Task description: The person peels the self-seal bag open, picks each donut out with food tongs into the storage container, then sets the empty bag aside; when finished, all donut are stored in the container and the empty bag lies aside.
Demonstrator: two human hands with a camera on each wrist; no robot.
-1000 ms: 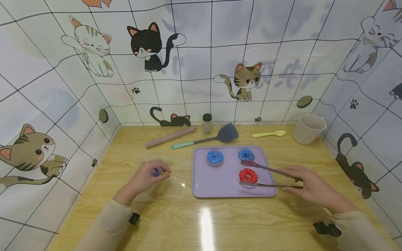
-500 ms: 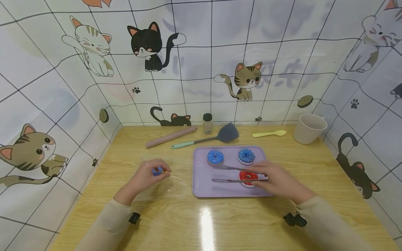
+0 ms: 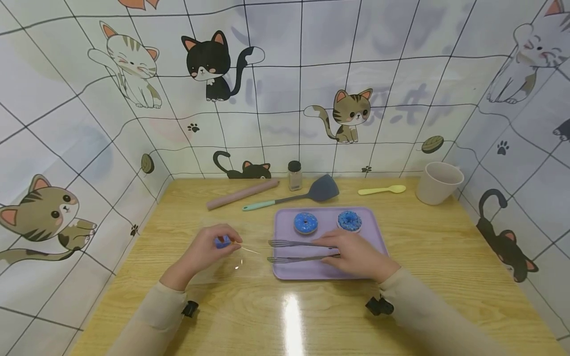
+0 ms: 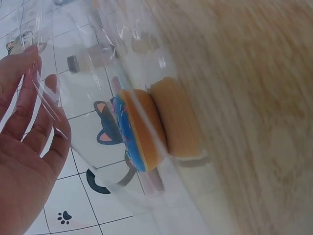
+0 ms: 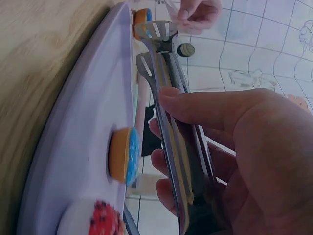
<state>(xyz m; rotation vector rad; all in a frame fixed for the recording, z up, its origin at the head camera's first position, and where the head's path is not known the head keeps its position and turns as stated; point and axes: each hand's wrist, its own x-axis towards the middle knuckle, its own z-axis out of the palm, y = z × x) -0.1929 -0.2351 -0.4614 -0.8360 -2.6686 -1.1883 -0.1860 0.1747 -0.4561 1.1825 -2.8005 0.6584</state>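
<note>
Gripping the tongs (image 3: 297, 250), the right hand (image 3: 356, 254) should travel level toward the bagged donut (image 3: 222, 242) pinched by the left hand (image 3: 202, 254).

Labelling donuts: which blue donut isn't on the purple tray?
The blue-iced donut in the clear plastic bag the left hand holds on the wooden table; the other two blue ones sit on the purple tray.
</note>
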